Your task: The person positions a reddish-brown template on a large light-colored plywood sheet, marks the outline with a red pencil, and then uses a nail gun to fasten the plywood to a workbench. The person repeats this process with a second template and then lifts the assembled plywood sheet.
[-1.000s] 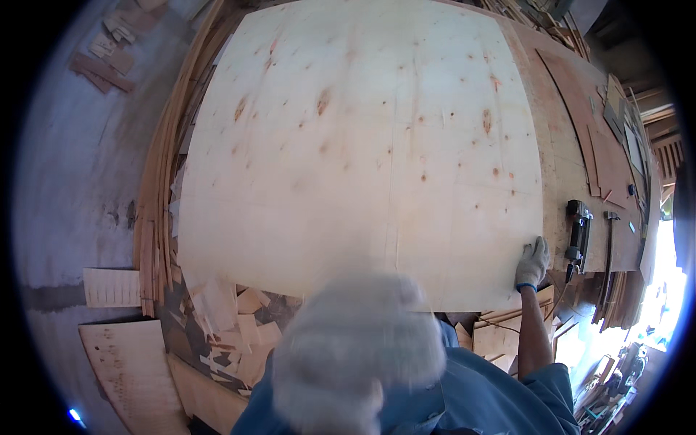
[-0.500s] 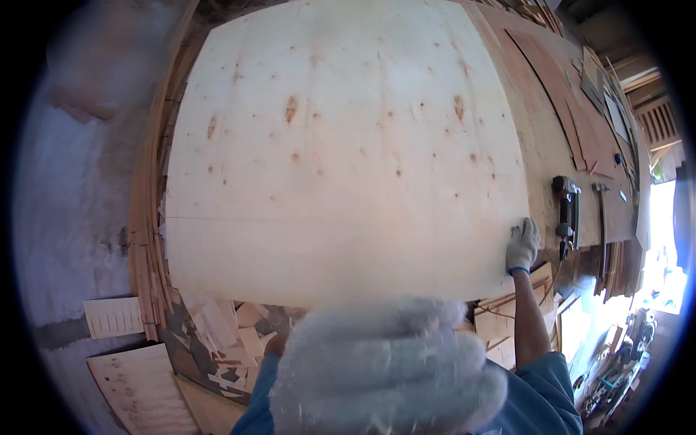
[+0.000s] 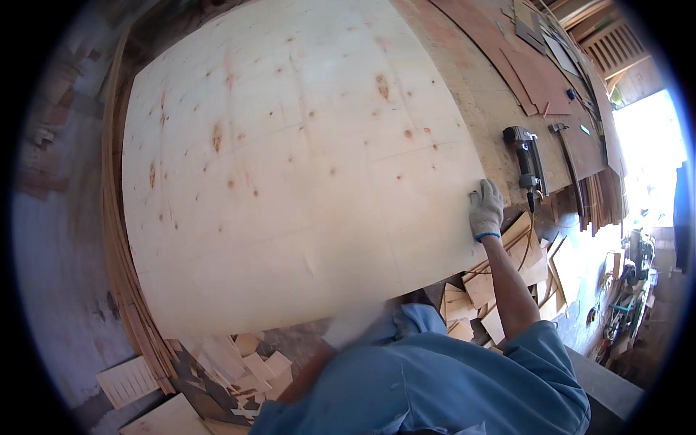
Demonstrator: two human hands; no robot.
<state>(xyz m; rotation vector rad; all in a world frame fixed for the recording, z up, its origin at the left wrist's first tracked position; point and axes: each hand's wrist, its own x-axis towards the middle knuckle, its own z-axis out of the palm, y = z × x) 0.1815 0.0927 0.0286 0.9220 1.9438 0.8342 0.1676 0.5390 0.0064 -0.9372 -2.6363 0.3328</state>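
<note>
A large pale plywood sheet [image 3: 290, 196] with brown knots lies over the workbench. My right hand [image 3: 486, 209], in a grey-white knitted glove with a blue cuff, is closed on the sheet's right edge near the front corner. Its thumb shows on top; the fingertips bend along the edge. My left hand [image 3: 353, 325], a blurred pale shape, is low by the sheet's front edge, close to my blue shirt. Its fingers are smeared by motion, and whether it touches anything cannot be made out. A black nail gun [image 3: 527, 161] lies right of my right hand.
A hammer [image 3: 569, 156] and brown thin boards [image 3: 500, 43] lie on the bench's right part. Long wood strips [image 3: 116, 210] run along the left side. Wood offcuts [image 3: 254, 370] are scattered below the front edge, and more offcuts [image 3: 471, 293] lie under my right arm.
My left hand has dropped from close before the camera toward the sheet's front edge. The view has turned, shifting the sheet and nail gun leftward. My right hand stays at the sheet's edge.
</note>
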